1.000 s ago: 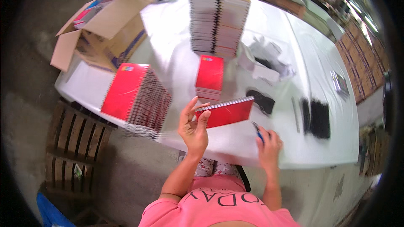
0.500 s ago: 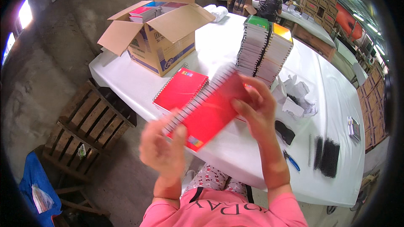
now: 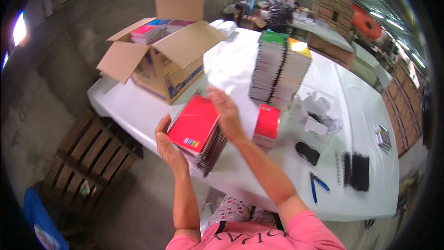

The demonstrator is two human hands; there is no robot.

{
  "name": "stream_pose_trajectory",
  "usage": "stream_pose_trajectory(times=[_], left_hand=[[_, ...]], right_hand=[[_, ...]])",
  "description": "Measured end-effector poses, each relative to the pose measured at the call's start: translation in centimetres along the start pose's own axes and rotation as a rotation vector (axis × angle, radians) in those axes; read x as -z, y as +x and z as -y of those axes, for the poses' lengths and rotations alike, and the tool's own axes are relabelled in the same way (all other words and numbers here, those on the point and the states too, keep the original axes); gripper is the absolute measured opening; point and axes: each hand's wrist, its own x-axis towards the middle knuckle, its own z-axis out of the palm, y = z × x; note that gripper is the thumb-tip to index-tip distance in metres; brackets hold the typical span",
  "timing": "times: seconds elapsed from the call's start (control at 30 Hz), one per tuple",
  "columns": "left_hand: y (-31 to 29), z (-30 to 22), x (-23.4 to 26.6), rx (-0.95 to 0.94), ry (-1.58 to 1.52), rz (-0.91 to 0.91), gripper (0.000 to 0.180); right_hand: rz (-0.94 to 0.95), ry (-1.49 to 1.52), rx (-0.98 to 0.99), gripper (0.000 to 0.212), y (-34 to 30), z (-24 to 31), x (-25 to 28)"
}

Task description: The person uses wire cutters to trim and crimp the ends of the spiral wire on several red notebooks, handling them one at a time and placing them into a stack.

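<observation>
A stack of red spiral notebooks lies near the table's front edge, coil bindings showing along its side. At its left edge is my left hand, fingers stretched upward and thumb side toward the stack. My right hand lies along the stack's right side with its fingers extended and flat. Both hands are empty, flanking the stack; whether each one touches it is hard to tell. To the right sits a smaller pile of red-covered pads, no coil visible on it.
Behind stands an open carton of notebooks. Tall notebook stacks rise at centre. Crumpled plastic, a black strap-like item, blue-handled pliers and black coils lie rightward. A wooden pallet-like rack is at left; people sit far back.
The red notebook that both hands held in the air is now down on the stack, and the hands have let go of it. The pliers and small red pile now show more fully.
</observation>
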Motion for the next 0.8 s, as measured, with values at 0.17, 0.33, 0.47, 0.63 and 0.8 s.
stream_pose_trajectory(times=[0.17,0.33,0.47,0.63,0.8], left_hand=[[-0.2,1.2,-0.4,-0.025,-0.006,-0.004,0.063],[0.1,-0.5,0.0,-0.171,0.082,-0.153,0.073],[-2.9,-6.3,3.1,-0.553,-0.014,-0.302,0.057],[-10.1,-10.3,-1.4,-0.746,-0.191,0.469,0.024],[-12.1,-6.5,-5.9,-0.685,-0.173,0.703,0.022]], right_hand=[[-0.048,-0.030,0.008,0.032,-0.9,0.4,-1.2],[-0.194,-0.520,0.389,0.045,-1.7,0.8,3.4],[-0.475,-1.026,0.143,0.071,-4.4,-1.8,14.3],[-0.304,-1.010,-0.579,0.083,-6.0,-2.7,16.9],[-0.287,-0.967,-0.489,0.066,-5.8,-2.7,20.4]])
